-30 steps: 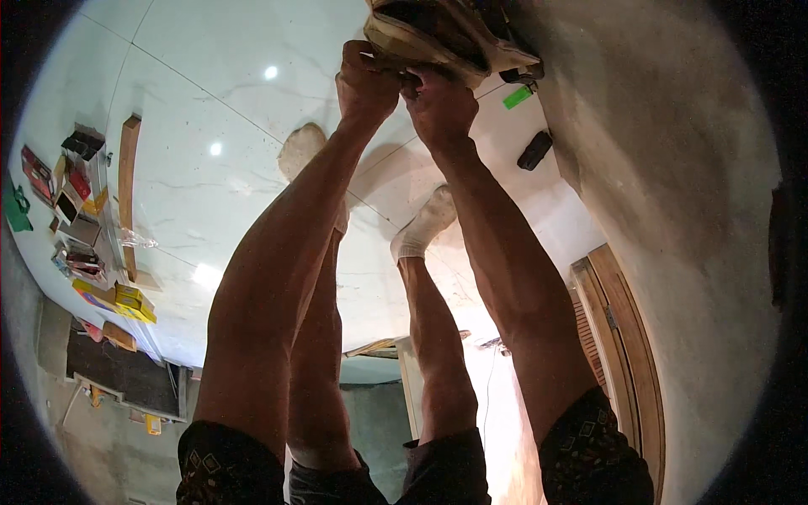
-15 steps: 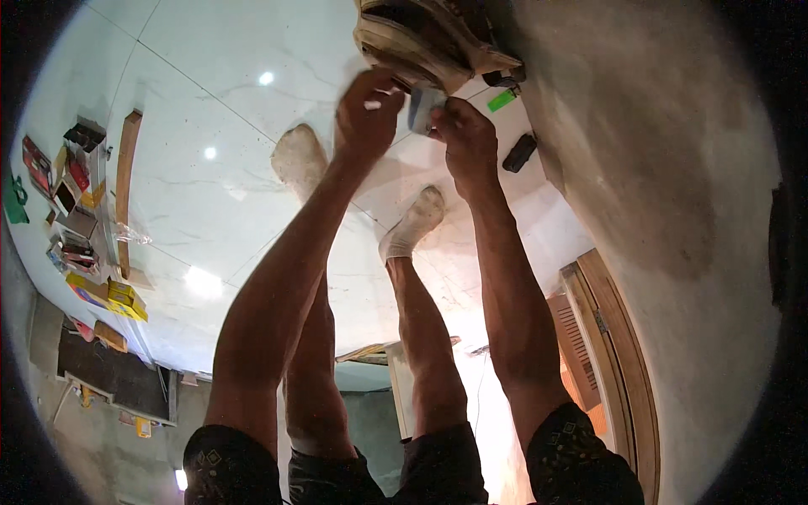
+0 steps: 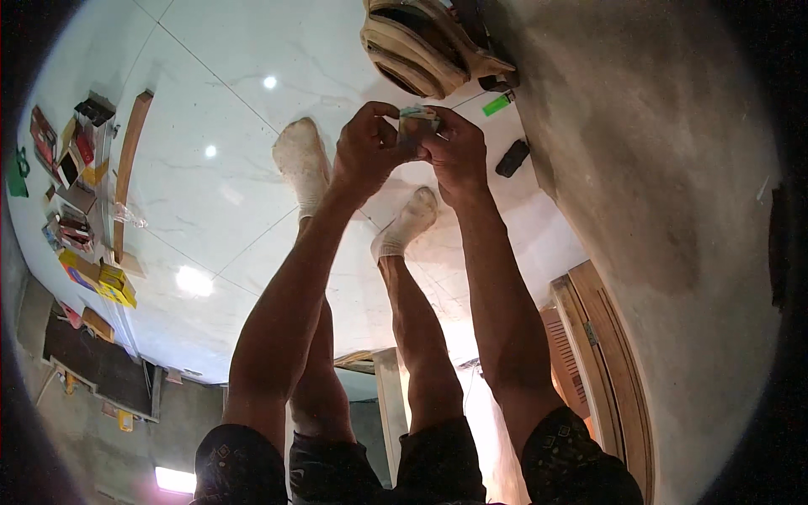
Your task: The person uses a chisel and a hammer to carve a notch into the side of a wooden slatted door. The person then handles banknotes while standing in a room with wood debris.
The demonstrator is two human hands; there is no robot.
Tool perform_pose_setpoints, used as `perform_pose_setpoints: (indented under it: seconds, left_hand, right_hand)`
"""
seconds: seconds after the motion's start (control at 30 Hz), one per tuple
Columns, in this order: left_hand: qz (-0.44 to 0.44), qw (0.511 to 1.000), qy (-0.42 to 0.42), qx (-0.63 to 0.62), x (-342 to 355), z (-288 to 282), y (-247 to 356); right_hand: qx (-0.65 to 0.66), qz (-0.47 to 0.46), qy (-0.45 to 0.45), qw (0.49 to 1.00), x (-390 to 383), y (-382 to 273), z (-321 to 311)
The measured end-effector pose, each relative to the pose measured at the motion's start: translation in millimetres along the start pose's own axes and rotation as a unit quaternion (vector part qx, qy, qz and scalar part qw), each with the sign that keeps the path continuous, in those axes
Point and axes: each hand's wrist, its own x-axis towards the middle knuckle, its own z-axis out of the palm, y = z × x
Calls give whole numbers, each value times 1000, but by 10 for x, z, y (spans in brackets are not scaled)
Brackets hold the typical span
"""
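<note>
Head view: small flat object (image 3: 418, 124), teal above, brownish below, between pinching hands (image 3: 365, 153) (image 3: 457, 157).

The left hand (image 3: 366, 153) and right hand (image 3: 459, 157), both against the front of the tan bag (image 3: 425, 52) a second ago, are now apart from it and closer to the body. Where a pale blur showed at the right hand half a second ago, a small flat bundle (image 3: 416, 128) is now pinched between both hands. A bright light (image 3: 175, 480) has come into view, lower left
</note>
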Motion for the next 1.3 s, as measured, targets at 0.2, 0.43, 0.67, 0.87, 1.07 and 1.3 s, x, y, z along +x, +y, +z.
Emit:
perform_pose_setpoints:
  seconds: [0.2,0.43,0.67,0.87,1.07,1.3]
  left_hand:
    - [-24,994,-24,-101,-4,-240,31]
    - [174,973,78,128,-171,-138,-18]
    - [237,932,136,239,-308,-119,71]
    - [200,965,128,113,-365,-39,70]
    - [69,987,115,84,-366,-191,90]
    - [129,972,127,152,-381,-224,55]
  right_hand:
    - [147,30,-109,983,-75,-115,10]
    - [295,85,-155,939,-182,-217,-10]
    - [456,136,-160,865,-155,-261,130]
    - [375,90,-197,901,-179,-171,85]
    - [332,77,-227,913,-205,-246,183]
    - [320,33,-205,925,-158,-130,219]
